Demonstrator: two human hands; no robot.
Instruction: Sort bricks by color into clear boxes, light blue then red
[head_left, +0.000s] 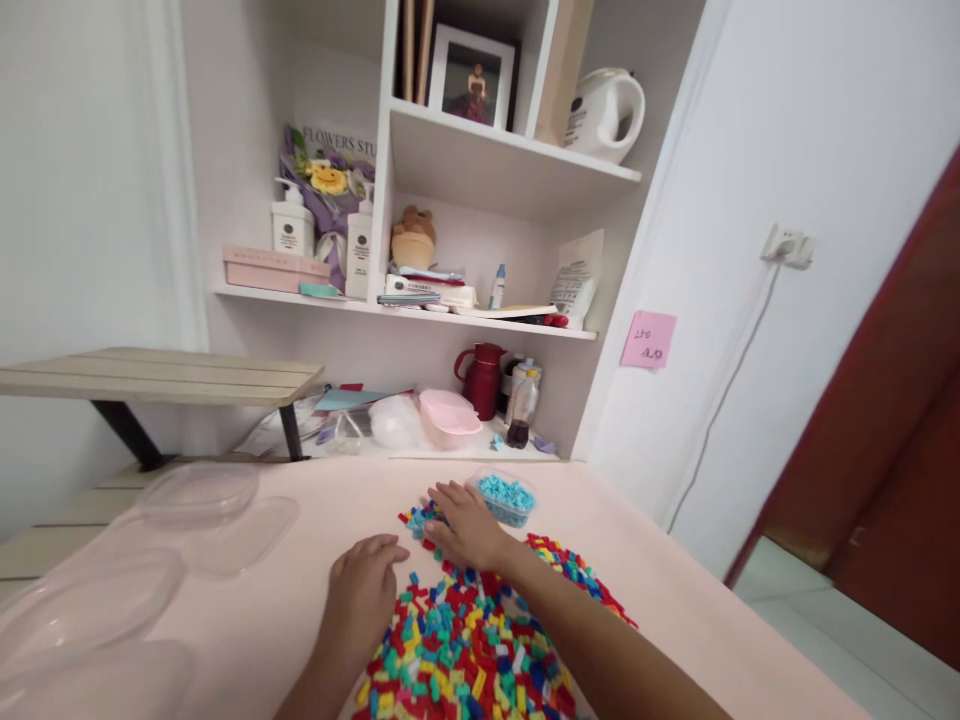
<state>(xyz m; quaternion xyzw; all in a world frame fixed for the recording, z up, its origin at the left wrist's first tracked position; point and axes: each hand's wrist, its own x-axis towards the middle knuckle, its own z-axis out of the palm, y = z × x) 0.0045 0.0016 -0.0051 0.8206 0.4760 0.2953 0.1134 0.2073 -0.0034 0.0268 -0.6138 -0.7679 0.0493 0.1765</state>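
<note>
Pink tabletop (255, 620) | bricks (450, 640): long axes mixed | right hand (466, 525) over bricks

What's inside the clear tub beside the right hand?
Light blue pieces are heaped in the clear tub. The top layer shows; whatever lies deeper in the middle is covered. The right hand hides part of the near left side.

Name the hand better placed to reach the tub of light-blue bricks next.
Likely the right hand: it is close beside the tub, by loose bricks, while the left hand lies farther away.
</note>
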